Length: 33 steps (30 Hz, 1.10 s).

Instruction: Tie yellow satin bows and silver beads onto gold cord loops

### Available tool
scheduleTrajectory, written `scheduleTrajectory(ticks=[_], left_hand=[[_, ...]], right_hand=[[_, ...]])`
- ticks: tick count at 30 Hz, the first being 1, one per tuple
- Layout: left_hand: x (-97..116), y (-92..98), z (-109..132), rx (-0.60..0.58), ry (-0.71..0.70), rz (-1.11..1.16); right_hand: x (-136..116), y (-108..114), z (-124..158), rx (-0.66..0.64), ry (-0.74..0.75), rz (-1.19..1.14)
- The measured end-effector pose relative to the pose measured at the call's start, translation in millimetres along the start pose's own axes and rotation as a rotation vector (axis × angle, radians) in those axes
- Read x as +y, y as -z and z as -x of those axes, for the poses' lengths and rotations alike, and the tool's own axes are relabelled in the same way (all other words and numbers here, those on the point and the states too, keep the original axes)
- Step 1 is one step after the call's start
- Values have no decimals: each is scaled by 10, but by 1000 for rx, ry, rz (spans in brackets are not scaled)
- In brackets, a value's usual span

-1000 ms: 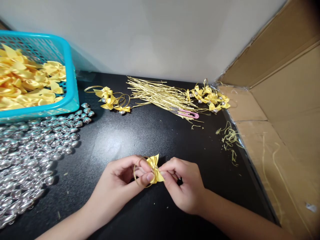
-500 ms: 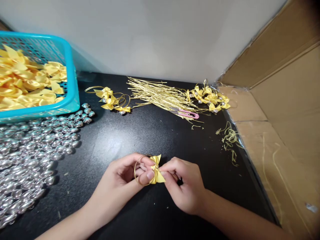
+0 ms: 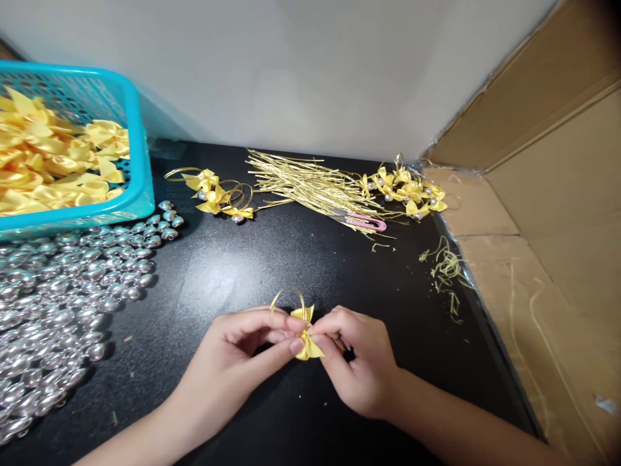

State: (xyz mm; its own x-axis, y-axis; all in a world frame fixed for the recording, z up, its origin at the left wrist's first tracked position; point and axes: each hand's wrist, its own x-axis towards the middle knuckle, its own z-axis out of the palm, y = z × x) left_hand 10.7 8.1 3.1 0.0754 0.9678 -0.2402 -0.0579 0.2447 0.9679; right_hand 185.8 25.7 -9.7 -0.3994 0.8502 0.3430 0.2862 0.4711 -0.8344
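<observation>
Bow (image 3: 309,349) sits long axis roughly 12-to-6, left hand (image 3: 224,353) pinching it from 9 o'clock, right hand (image 3: 361,357) from 3, neither nearer.

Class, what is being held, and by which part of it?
A yellow bow: the left grip pinches it near its gathered middle; the right grip pinches its right side, exact contact hidden.

On my feed, the left hand (image 3: 233,353) is bare, its fingers (image 3: 272,320) slim and its thumbnail (image 3: 296,347) short and rounded. I see the right hand (image 3: 365,356) bare too, with a smooth back. Both left forearm (image 3: 145,427) and right forearm (image 3: 451,414) are uncovered as far as my view reaches, slender, smooth, tapering toward the hands.
</observation>
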Motion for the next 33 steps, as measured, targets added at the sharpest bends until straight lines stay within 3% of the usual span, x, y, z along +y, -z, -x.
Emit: scheduleTrajectory(ticks=[11,22,33], left_hand=[[17,-6,16,31,-79,-46],[-40,-17,79,139,-344,-351],[-86,-5,101,133,-347,-360]], right_hand=[[-4,-17,0,10,2,2],[-17,-22,-12,43,31,34],[-2,-35,3,51,44,42]])
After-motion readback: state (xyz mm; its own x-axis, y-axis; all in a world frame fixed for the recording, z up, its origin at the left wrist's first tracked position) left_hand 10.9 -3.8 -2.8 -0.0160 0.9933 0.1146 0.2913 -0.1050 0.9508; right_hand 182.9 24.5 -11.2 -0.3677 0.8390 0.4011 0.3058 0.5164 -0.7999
